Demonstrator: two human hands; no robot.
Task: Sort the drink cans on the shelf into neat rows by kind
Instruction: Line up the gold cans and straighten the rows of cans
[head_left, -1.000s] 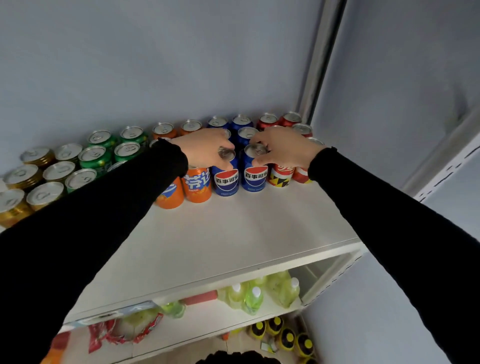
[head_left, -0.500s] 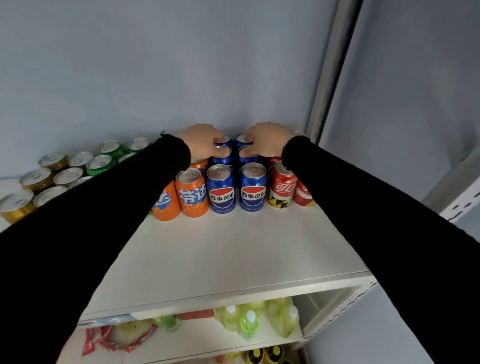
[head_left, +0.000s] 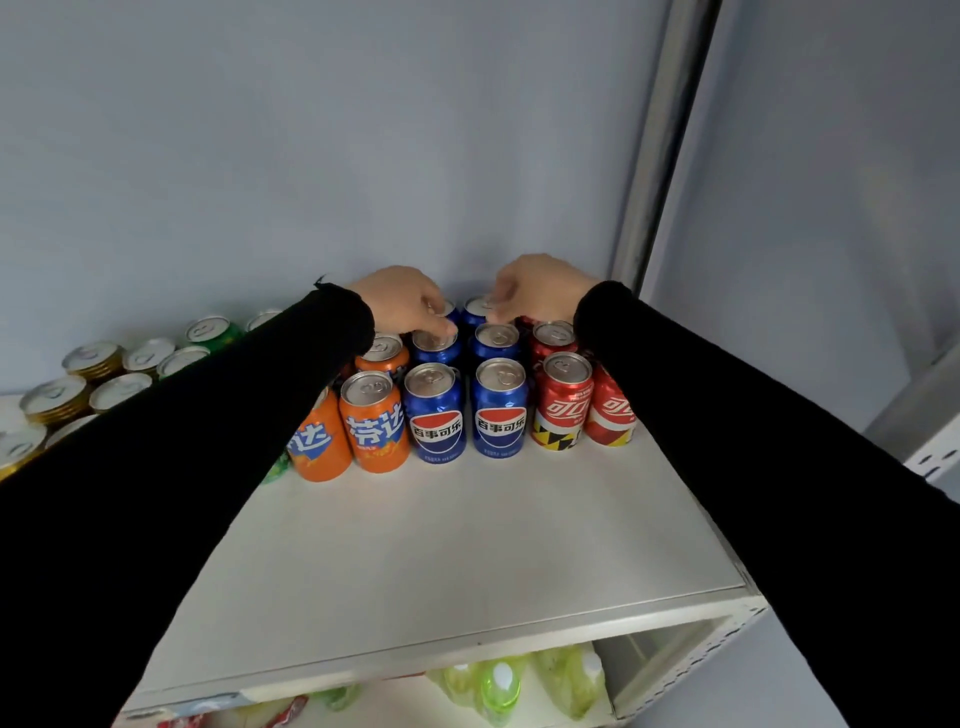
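**Inspector:** Where do the cans stand on the white shelf?

**Assistant:** At the back, against the blue-grey wall, upright. Two files of blue Pepsi cans run front to back at the middle. Orange Fanta cans stand just left of them, red Coca-Cola cans just right. Green cans and gold cans sit further left, partly hidden by the left black sleeve.

**Inspector:** The hands?

**Assistant:** Both reach to the rear blue cans. The left hand has its fingers curled down onto the tops of the rear cans in the left blue file. The right hand is curled over the rearmost can of the right blue file. Whether either hand truly clamps a can, I cannot tell.

**Inspector:** Below?

**Assistant:** Pale green bottles on the lower shelf.
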